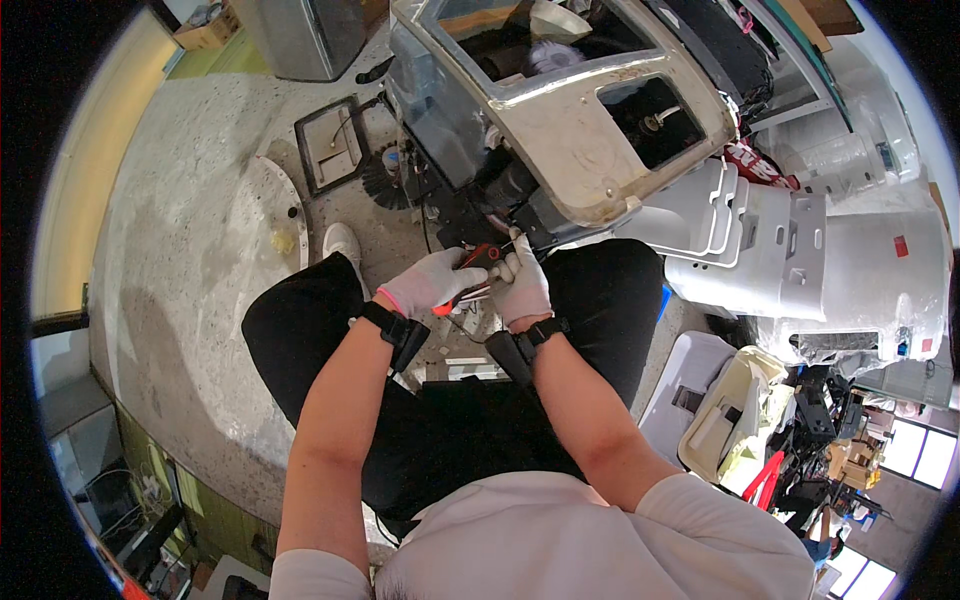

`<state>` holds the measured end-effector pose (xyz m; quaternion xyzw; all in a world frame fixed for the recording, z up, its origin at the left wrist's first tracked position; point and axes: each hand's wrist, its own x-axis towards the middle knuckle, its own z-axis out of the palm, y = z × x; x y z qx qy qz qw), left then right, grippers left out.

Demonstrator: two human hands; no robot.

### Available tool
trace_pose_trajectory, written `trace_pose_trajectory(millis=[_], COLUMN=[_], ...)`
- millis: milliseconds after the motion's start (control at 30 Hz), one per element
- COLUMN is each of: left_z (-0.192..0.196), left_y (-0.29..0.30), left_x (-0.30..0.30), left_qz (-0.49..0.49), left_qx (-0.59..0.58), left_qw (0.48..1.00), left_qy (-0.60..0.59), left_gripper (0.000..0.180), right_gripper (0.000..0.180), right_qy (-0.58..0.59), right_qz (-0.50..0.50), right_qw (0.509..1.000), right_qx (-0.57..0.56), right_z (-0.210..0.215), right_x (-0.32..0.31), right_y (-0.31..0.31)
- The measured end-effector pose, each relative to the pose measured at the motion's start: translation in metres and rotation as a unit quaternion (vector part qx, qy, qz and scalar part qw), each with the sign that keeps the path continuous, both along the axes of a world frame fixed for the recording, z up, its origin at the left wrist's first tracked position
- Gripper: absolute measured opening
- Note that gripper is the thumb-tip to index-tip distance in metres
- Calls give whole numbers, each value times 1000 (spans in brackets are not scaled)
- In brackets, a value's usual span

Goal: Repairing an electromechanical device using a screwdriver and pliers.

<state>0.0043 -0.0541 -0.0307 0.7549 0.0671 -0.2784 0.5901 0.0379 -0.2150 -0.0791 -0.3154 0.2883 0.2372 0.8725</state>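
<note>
Both my hands, in pale work gloves, meet between my knees. My left hand [425, 284] is closed around a black-and-red hand tool [484, 257] whose exact kind I cannot make out. Just to its right, my right hand [524, 284] has its fingers bent together at the tool's end, near a thin metal piece. Whether it grips the tool or that piece is hard to tell. Right beyond my hands stands a large beige and grey machine housing [560, 150] with an open top and a rectangular cutout. Its lower front edge and dark inner parts are close to my fingertips.
A round black brush [384, 180] and a square framed panel [333, 146] lie on the concrete floor [190, 250] to the left. White plastic shells [750, 240] are stacked at right, beside grey and cream covers [684, 392]. A grey bin [305, 40] stands at the back.
</note>
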Motion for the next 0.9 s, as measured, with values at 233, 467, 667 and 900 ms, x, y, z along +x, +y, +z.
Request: trace_pose_trajectory(millis=[233, 467, 667, 900], left_z=[-3, 3, -22, -17], left_y=[7, 9, 10, 7], left_x=[4, 0, -1, 5], left_qz=[31, 127, 67, 64], left_qx=[-92, -219, -236, -132], left_qw=[991, 946, 953, 984], left_qy=[89, 202, 176, 96], left_gripper=[48, 37, 39, 38], right_gripper=[24, 23, 21, 23], right_qy=[13, 31, 43, 29], right_qz=[-34, -48, -50, -45], right_qw=[999, 998, 998, 997], right_qx=[34, 34, 19, 52], right_z=[0, -5, -2, -7], right_x=[2, 3, 2, 3], right_y=[5, 2, 4, -2])
